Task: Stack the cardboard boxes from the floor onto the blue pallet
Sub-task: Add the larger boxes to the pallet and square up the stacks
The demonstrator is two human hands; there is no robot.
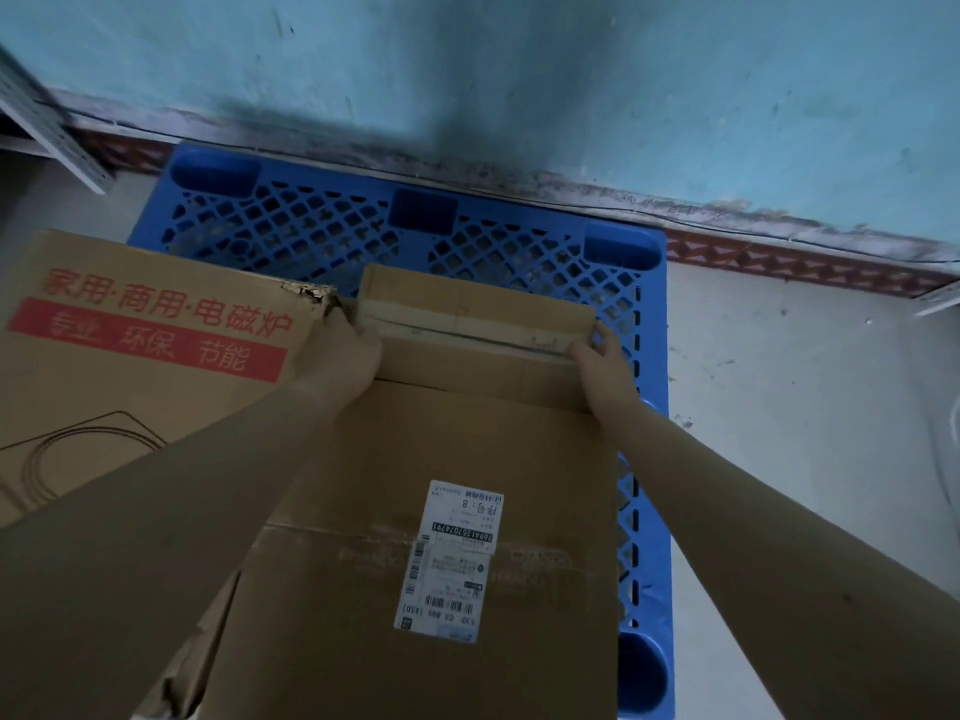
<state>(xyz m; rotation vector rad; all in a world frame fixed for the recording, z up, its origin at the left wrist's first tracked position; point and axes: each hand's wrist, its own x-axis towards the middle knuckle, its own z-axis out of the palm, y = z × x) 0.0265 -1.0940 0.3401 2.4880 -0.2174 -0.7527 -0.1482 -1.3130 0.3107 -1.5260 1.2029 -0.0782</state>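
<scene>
A plain brown cardboard box (441,449) with a white shipping label lies over the blue lattice pallet (332,226). My left hand (340,350) grips the box's far left corner. My right hand (602,363) grips its far right corner, thumb on the outer edge. A smaller taped flap or box end (467,304) shows just beyond my fingers. A larger box with red printed characters (140,345) sits to the left, partly on the pallet, its top corner torn.
A blue wall (519,70) with a worn skirting runs behind the pallet. A grey metal shelf upright (47,132) stands at the far left. Pale bare floor (805,381) lies to the right of the pallet.
</scene>
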